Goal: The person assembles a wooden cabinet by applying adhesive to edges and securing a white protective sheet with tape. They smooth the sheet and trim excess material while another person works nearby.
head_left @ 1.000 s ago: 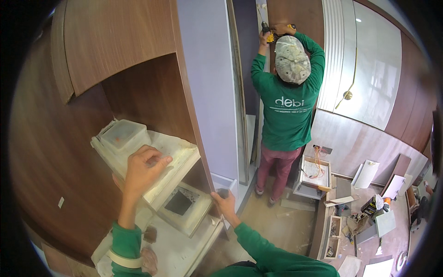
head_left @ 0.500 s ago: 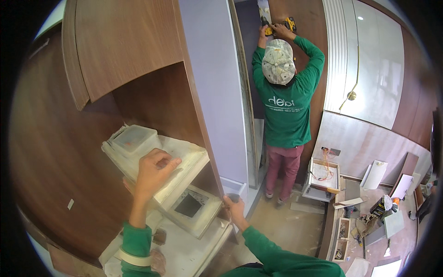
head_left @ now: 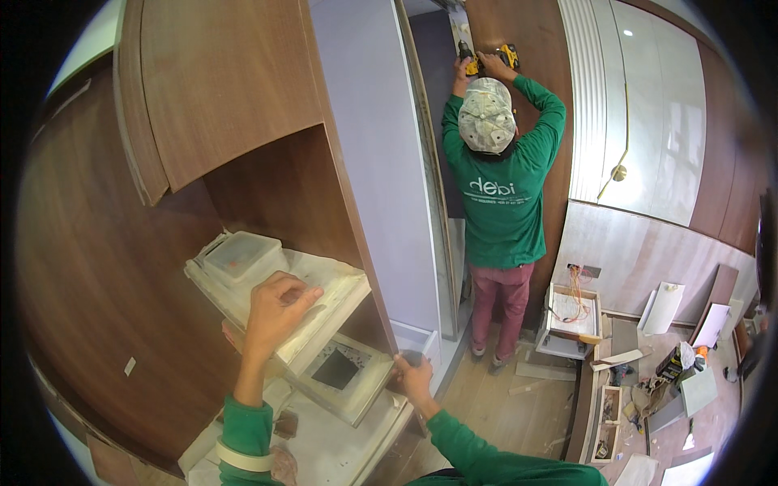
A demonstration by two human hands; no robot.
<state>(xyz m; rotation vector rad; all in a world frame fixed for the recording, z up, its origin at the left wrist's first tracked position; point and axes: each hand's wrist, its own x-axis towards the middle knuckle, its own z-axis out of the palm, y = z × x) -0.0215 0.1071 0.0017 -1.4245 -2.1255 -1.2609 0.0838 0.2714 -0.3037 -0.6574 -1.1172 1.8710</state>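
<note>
My left hand [head_left: 279, 312] rests over the white top of a shelf box [head_left: 328, 271] in the brown cabinet; its fingers curl in loosely and nothing shows in them. A cream ring of tape [head_left: 245, 459] circles my left forearm. Beside that hand, farther back, sits a translucent plastic container [head_left: 243, 255]. My right hand [head_left: 415, 381] is closed on a small dark grey block [head_left: 413, 357], held by the cabinet's front upright edge. Between my hands, below the box, lies a pale frame [head_left: 369, 385] with a dark square opening.
A co-worker in a green shirt [head_left: 502, 202] stands ahead with raised arms, a drill [head_left: 467, 58] in hand. To the right lie a drawer box [head_left: 571, 316] with orange cord, loose panels [head_left: 663, 308] and scattered tools. A pale lower counter [head_left: 332, 441] lies under the frame.
The view has tipped up slightly, so the scene sits a little lower. Both hands keep nearly the same places, and the co-worker's pose is much the same.
</note>
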